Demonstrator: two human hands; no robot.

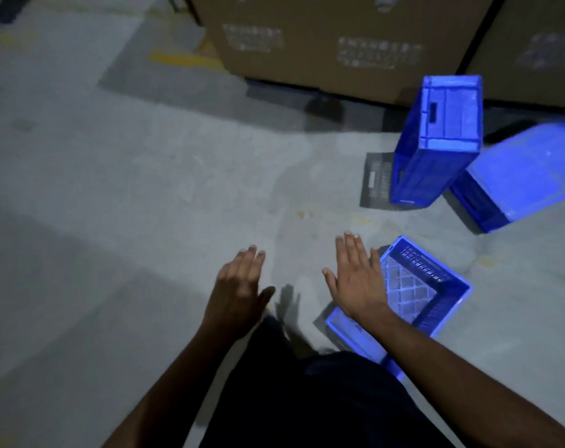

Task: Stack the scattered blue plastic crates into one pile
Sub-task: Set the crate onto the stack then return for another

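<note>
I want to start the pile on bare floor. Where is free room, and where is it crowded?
Free: the wide grey concrete floor left of the open left hand, up to the brown cardboard boxes. Crowded: the right, where the upright blue plastic crate, the overturned blue crate and the open-topped blue crate under the right hand lie close.

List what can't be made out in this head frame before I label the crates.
- Nearest crate: near-left part hidden by the right hand, its forearm and the dark trousers.
- Flat crate at far right: cut off by the frame edge, partly behind the upended crate.
- Cardboard boxes: printed text too blurred to read.
- Left hand: holds nothing.
</note>
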